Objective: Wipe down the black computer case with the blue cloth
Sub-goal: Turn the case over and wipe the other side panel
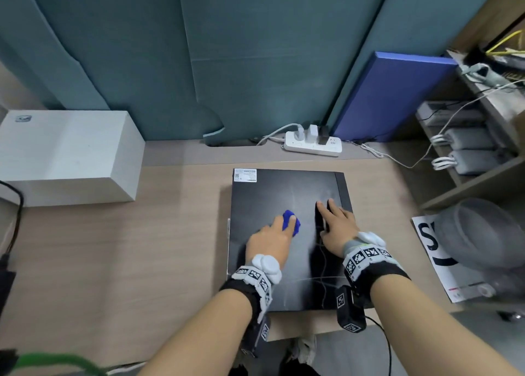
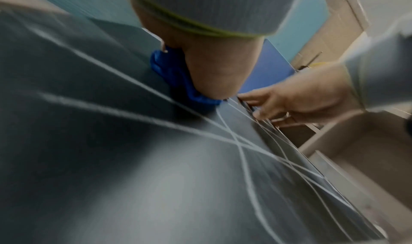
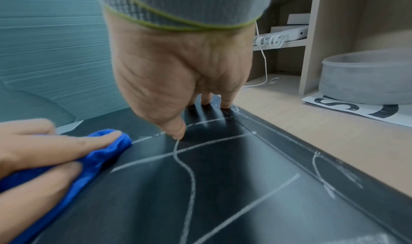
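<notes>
The black computer case (image 1: 284, 193) lies flat on the wooden desk, its top panel marked with thin white lines (image 3: 191, 177). My left hand (image 1: 277, 230) presses the bunched blue cloth (image 1: 291, 222) onto the middle of the panel with straight fingers. In the right wrist view the left hand (image 3: 44, 147) lies over the cloth (image 3: 104, 152). My right hand (image 1: 333, 219) rests on the case near its right edge, fingers spread, fingertips (image 3: 225, 103) down on the panel (image 3: 245, 186). The left wrist view is blurred; it shows the cloth (image 2: 176, 75) under my palm.
A white box (image 1: 65, 154) stands at the left. A power strip (image 1: 312, 144) with plugs lies behind the case, beside a leaning blue board (image 1: 392, 94). On the right are a shelf unit (image 1: 483, 176) and a grey round container (image 1: 477, 230) on a printed sheet (image 1: 431, 250).
</notes>
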A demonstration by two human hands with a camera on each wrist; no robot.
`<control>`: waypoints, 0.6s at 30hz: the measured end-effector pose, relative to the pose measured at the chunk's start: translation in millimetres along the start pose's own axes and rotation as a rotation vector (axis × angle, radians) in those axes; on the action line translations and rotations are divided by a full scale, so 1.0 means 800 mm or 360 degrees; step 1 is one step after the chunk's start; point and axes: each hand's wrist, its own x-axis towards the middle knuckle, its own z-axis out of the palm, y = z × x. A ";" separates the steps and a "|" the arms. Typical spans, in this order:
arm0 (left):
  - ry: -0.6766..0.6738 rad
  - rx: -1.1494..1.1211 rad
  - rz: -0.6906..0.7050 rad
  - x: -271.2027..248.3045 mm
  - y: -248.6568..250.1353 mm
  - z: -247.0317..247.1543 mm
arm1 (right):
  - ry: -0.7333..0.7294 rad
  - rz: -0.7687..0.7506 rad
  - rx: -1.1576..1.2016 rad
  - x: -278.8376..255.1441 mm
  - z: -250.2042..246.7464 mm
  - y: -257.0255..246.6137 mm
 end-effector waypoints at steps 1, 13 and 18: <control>-0.0027 0.0025 -0.0093 0.004 -0.011 -0.005 | 0.0015 -0.0011 0.0009 0.000 -0.004 0.006; 0.0081 0.0106 -0.0410 0.035 0.028 0.007 | 0.0362 0.0010 0.0284 0.000 -0.010 0.058; -0.0028 0.0116 -0.0055 0.021 0.083 0.018 | 0.0340 -0.0026 0.0344 0.003 -0.011 0.068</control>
